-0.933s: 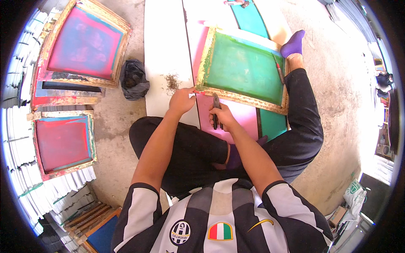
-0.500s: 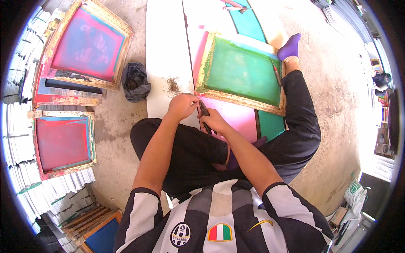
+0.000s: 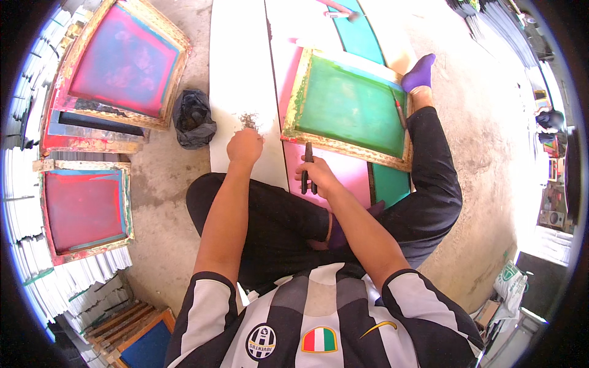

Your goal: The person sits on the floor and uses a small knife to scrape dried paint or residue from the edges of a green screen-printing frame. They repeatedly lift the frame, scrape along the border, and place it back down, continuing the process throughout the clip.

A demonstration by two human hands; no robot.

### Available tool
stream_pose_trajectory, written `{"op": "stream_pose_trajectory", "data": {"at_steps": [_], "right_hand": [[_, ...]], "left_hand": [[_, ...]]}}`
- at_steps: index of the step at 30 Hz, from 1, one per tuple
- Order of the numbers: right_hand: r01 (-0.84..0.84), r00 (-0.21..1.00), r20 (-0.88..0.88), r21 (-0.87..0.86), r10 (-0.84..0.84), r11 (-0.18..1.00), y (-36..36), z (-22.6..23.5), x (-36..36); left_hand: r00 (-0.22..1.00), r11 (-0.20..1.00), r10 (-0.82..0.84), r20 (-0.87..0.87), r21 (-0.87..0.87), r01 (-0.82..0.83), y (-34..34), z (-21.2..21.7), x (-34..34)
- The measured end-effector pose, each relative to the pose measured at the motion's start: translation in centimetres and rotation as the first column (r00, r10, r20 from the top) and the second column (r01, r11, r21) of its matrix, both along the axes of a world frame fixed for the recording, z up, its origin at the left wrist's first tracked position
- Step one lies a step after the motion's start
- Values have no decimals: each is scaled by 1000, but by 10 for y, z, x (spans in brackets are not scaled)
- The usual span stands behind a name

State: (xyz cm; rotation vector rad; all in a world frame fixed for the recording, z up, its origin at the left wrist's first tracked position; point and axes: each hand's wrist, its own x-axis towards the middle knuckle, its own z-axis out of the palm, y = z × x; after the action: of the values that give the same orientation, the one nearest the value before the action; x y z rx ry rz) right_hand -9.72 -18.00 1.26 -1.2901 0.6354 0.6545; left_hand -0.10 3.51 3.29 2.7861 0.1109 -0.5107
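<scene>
My left hand is over the white board, fingers drawn together at the near edge of a small heap of brown bits. Whatever its fingertips may hold is hidden. In my right hand is a pair of dark pliers, jaws pointing away from me and handles apart. Just beyond them lies a green-meshed screen printing frame with a worn wooden border. A thin tool with a red handle rests on the frame's right side.
A black plastic bag stands left of the board. Red and blue screen frames lean farther left beside stacked white sheets. My outstretched foot in a purple sock is by the green frame's right corner. A hammer-like tool lies at the far end.
My left hand has moved away from the pliers, left and forward to the brown heap. The right hand has shifted slightly right, turning the pliers more upright in view.
</scene>
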Motion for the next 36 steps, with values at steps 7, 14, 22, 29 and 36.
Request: {"op": "stream_pose_trajectory", "data": {"at_steps": [7,14,22,29,36], "right_hand": [[77,997,-11,-111,-79,991,-19,0,-3],[50,998,-41,-117,-56,992,-17,0,5],[50,993,-98,-124,-62,991,-17,-1,14],[59,995,-66,-260,-78,964,-3,-2,14],[-31,1000,-19,-470,25,882,-2,-7,10]], "left_hand": [[991,993,108,-75,49,-105,0,0,6],[995,999,46,-90,-16,-48,-10,6,2],[992,999,-18,-126,-37,13,-20,7,1],[993,998,-39,-113,-44,34,-26,12,1],[993,998,-47,-112,-56,41,-31,12,3]]}}
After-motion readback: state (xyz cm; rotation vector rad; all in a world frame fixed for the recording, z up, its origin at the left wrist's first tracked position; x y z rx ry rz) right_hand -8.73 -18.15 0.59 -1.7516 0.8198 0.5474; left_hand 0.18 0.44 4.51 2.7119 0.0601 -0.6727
